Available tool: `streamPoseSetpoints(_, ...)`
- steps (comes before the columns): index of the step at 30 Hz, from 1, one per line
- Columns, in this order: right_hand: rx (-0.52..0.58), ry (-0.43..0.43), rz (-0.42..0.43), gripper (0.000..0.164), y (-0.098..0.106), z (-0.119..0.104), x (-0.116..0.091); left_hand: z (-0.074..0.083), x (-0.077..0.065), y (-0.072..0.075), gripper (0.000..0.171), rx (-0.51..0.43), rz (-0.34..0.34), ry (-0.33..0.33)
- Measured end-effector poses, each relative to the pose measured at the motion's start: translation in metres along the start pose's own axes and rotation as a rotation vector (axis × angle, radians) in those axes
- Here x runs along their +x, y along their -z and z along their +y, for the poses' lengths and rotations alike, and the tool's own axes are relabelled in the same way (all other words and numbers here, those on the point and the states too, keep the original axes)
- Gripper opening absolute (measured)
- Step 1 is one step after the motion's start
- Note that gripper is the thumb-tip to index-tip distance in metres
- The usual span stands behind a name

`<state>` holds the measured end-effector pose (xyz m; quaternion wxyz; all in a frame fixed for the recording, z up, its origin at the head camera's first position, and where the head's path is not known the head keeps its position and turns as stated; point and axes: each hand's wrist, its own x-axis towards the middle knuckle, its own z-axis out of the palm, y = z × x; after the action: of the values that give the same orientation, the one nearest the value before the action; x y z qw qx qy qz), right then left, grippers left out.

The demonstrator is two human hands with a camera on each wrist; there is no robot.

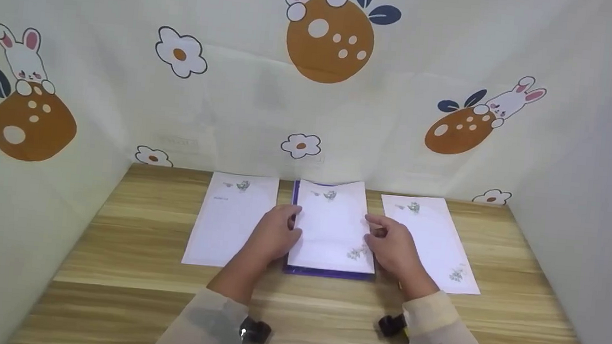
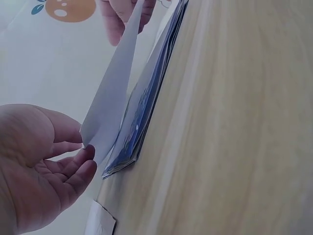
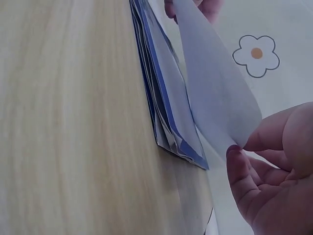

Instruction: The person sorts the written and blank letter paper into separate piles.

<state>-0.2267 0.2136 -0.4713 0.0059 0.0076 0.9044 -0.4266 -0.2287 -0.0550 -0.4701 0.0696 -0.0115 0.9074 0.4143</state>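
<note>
A sheet of white letter paper point(image 1: 329, 235) with small green floral prints at its top and lower right corner is held up by both hands. My left hand point(image 1: 277, 233) pinches its left edge between thumb and fingers. At the right edge, my right hand point(image 1: 394, 249) grips it the same way. Both wrist views show the sheet lifted and slightly bowed. Under it lies a thin purple-blue stack with layered edges point(image 3: 164, 93), mostly covered in the head view, where a purple strip point(image 1: 327, 273) shows along the bottom.
Two similar printed sheets lie flat on the wooden table point(image 1: 137, 268): a left sheet point(image 1: 229, 229) with a small line of text, and a right sheet point(image 1: 432, 247) partly behind my right hand. A patterned cloth point(image 1: 234, 110) rises behind and at both sides.
</note>
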Motion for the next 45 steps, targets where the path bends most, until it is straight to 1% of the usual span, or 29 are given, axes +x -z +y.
streamPoseSetpoints(3, 0.014, -0.008, 0.014, 0.045, 0.004, 0.002, -0.001, 0.003, -0.002, -0.002, 0.057, -0.02, -0.003, -0.01)
streamPoseSetpoints(5, 0.014, -0.012, 0.025, 0.045, 0.009, 0.004, -0.001, 0.006, -0.003, -0.004, 0.056, -0.04, -0.009, -0.029)
streamPoseSetpoints(8, 0.003, -0.013, 0.037, 0.046, 0.02, 0.009, -0.001, 0.011, -0.005, -0.01, 0.057, -0.067, -0.011, -0.073)
streamPoseSetpoints(11, -0.009, -0.022, 0.053, 0.047, 0.034, 0.017, -0.002, 0.021, -0.006, -0.018, 0.058, -0.097, -0.012, -0.127)
streamPoseSetpoints(13, -0.015, -0.035, 0.068, 0.048, 0.044, 0.023, -0.003, 0.028, -0.007, -0.025, 0.059, -0.119, -0.022, -0.156)
streamPoseSetpoints(17, 0.012, -0.061, 0.099, 0.047, 0.063, 0.035, -0.006, 0.042, -0.009, -0.041, 0.06, -0.152, -0.042, -0.198)
streamPoseSetpoints(20, 0.033, -0.088, 0.115, 0.047, 0.076, 0.043, -0.009, 0.052, -0.01, -0.054, 0.061, -0.171, -0.056, -0.209)
streamPoseSetpoints(23, 0.028, -0.126, 0.126, 0.046, 0.088, 0.052, -0.014, 0.061, -0.011, -0.067, 0.062, -0.184, -0.078, -0.216)
streamPoseSetpoints(28, 0.036, -0.183, 0.142, 0.045, 0.105, 0.066, -0.022, 0.075, -0.014, -0.086, 0.061, -0.181, -0.089, -0.265)
streamPoseSetpoints(31, 0.031, -0.191, 0.155, 0.044, 0.113, 0.073, -0.025, 0.082, -0.016, -0.096, 0.06, -0.173, -0.083, -0.291)
streamPoseSetpoints(33, 0.022, -0.187, 0.166, 0.043, 0.119, 0.077, -0.027, 0.086, -0.017, -0.102, 0.059, -0.171, -0.087, -0.286)
streamPoseSetpoints(41, -0.03, -0.213, 0.19, 0.042, 0.138, 0.095, -0.035, 0.103, -0.02, -0.125, 0.059, -0.238, -0.117, -0.253)
streamPoseSetpoints(45, -0.03, -0.221, 0.188, 0.044, 0.144, 0.106, -0.036, 0.108, -0.022, -0.135, 0.058, -0.259, -0.154, -0.215)
